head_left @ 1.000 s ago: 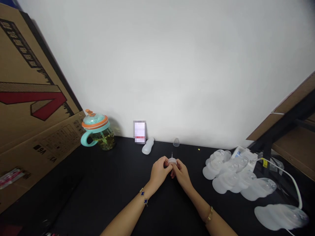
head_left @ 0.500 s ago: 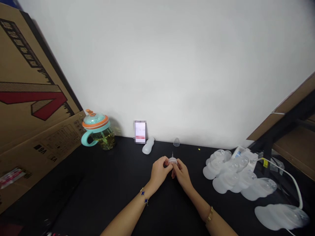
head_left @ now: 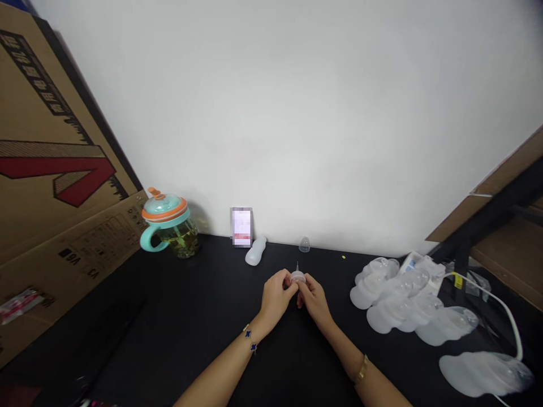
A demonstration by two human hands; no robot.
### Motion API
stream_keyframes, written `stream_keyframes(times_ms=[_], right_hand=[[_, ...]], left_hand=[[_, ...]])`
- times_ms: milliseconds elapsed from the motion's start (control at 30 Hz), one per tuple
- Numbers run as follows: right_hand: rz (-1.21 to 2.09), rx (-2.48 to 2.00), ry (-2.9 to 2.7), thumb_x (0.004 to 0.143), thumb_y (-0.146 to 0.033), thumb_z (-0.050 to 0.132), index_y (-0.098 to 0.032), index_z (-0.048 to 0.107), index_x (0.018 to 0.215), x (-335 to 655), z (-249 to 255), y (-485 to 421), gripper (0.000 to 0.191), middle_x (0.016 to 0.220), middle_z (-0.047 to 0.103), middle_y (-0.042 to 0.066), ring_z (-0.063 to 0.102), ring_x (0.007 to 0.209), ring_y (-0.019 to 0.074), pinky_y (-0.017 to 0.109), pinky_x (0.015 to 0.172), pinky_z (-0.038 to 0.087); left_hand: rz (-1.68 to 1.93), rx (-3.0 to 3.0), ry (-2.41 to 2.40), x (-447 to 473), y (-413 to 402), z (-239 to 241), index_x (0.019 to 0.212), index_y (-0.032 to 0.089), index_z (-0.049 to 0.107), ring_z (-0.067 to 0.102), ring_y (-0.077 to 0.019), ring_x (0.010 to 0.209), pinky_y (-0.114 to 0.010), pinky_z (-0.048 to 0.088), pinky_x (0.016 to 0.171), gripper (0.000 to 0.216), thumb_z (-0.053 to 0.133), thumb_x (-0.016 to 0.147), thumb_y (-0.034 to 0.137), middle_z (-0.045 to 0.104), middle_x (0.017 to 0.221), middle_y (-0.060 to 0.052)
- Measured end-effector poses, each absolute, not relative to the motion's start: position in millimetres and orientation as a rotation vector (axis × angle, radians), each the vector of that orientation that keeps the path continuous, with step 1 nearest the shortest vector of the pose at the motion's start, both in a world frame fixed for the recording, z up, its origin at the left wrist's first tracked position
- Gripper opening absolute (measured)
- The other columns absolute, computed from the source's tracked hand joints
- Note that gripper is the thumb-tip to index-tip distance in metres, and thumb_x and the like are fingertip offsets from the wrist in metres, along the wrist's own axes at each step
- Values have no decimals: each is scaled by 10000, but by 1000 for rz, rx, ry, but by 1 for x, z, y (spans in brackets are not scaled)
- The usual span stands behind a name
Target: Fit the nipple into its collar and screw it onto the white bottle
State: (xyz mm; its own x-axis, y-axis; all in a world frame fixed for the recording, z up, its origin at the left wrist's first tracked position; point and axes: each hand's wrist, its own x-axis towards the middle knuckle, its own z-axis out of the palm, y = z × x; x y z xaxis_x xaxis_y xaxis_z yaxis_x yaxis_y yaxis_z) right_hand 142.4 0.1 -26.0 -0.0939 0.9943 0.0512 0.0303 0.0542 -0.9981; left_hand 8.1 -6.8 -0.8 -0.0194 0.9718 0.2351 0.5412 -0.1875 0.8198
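Observation:
Between my two hands is a small whitish round bottle top (head_left: pixel 298 276) with a thin pointed tip standing up from it. My left hand (head_left: pixel 276 291) pinches its left side with thumb and fingers. On the other side my right hand (head_left: pixel 313 299) has its fingertips closed on the rim. The fingers hide the lower part of the top. Beyond the hands, near the wall, a clear dome cap (head_left: pixel 304 245) stands on the black table (head_left: pixel 203 316). A white, waisted bottle body (head_left: pixel 256 251) lies to the left of it.
A phone (head_left: pixel 242 227) leans on the wall. At left stand a teal-handled jug (head_left: pixel 169 226) and a large cardboard box (head_left: pixel 51 169). Several frosted bottles with clear caps (head_left: pixel 390 311) lie at right by a white box (head_left: pixel 424 268) and a white cable (head_left: pixel 504 305).
Almost nothing differs. Both hands keep hold of the bottle top in the same place, with only a very slight shift of the left wrist.

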Motion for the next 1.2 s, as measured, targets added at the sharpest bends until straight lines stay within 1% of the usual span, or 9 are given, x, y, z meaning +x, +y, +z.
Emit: stream_keyframes(times_ms=[400,633,767,900,1100,1200], right_hand=[[1241,-1126,-1338,870,-579,603,-225,522,746,145,-36,3,384,474,504,-72,501,397,116,211,393,387],[1258,-1116,-1336,879,-566,596,-204,589,804,142,-30,0,369,506,499,-66,498,432,112,208,406,405],[1266,-1106,-1341,891,-567,578,-197,622,894,142,-28,-1,373,544,504,-64,510,447,108,201,408,420],[1280,-1108,-1263,857,-545,629,-216,604,1060,142,-29,0,387,678,571,-49,549,467,106,195,386,426],[1263,-1090,-1241,836,-541,651,-208,600,993,142,-30,-1,371,767,605,-27,559,489,97,196,401,454],[1268,-1084,-1238,844,-537,647,-199,603,976,142,-30,-1,366,784,609,-21,555,490,91,193,400,451]], left_hand=[[1092,1852,1656,9,-9,-1,748,217,535,511,-149,694,-274,342,654,138,539,865,288,549,746,30],[1080,1880,1681,7,-7,-1,743,218,513,524,-154,697,-272,343,649,158,524,873,306,543,744,27],[1063,1886,1695,6,-6,-2,739,221,493,516,-159,691,-280,339,649,194,506,893,339,524,731,28],[1033,1888,1713,5,-6,-2,743,222,500,533,-164,705,-276,335,640,176,523,881,329,535,741,25],[1055,1905,1712,4,-6,-2,801,225,547,559,-165,735,-268,359,644,126,522,892,310,561,779,19],[1099,1897,1676,4,-6,-3,820,222,566,569,-168,756,-272,392,674,150,502,914,320,574,799,12]])
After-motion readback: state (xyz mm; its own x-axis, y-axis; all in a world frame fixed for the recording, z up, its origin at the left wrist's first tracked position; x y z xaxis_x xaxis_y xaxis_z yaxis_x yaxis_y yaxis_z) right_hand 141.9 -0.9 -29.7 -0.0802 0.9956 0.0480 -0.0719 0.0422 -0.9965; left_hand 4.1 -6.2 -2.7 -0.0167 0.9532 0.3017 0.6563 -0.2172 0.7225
